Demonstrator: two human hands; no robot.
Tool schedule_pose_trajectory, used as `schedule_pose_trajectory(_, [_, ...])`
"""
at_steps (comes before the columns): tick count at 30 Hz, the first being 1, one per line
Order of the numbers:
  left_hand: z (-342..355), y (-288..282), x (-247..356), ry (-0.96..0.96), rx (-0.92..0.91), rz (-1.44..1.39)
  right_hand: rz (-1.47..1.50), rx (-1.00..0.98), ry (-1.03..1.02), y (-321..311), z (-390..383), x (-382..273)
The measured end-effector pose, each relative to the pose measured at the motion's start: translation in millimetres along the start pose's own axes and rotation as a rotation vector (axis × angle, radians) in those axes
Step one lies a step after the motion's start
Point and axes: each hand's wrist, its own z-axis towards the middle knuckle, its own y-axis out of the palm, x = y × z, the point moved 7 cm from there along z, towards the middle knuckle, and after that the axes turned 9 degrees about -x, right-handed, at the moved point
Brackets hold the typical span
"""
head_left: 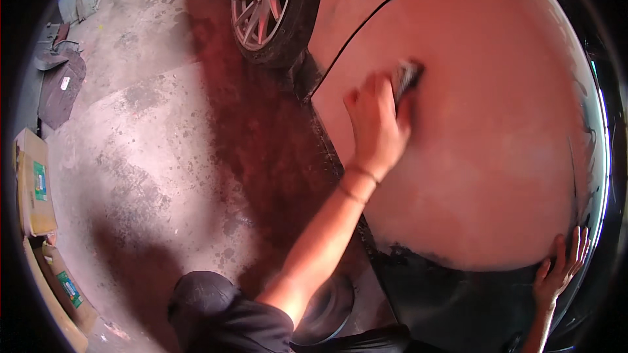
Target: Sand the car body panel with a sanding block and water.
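While outstretched, left hand [376, 124] on sanding block [407, 78]

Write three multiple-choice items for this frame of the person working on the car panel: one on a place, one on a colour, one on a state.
1. Where is the sanding block?
A. on the floor
B. pressed to the reddish panel
C. on the wheel

2. What colour is the lower part of the panel?
A. black
B. white
C. yellow

3. How is the right hand?
A. clenched round a tool
B. flat and open on the panel edge
C. out of view

Answers:
1 B: the left hand grips the block against the sanded reddish panel, right of the wheel.
2 A: below the ragged edge of the reddish area the surface is glossy black.
3 B: its fingers are spread against the panel's lower right rim, holding nothing.
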Motion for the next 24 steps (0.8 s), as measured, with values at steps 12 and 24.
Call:
schedule_pose_trajectory(12, [-27,5,76,-0.122,-0.290,-0.127,0.005,0.027,0.009,5,-2,2])
schedule_pose_trajectory(24, [88,-23,-5,-0.106,-0.010,-0.068,0.055,0.074,-0.017,-4,6,-6])
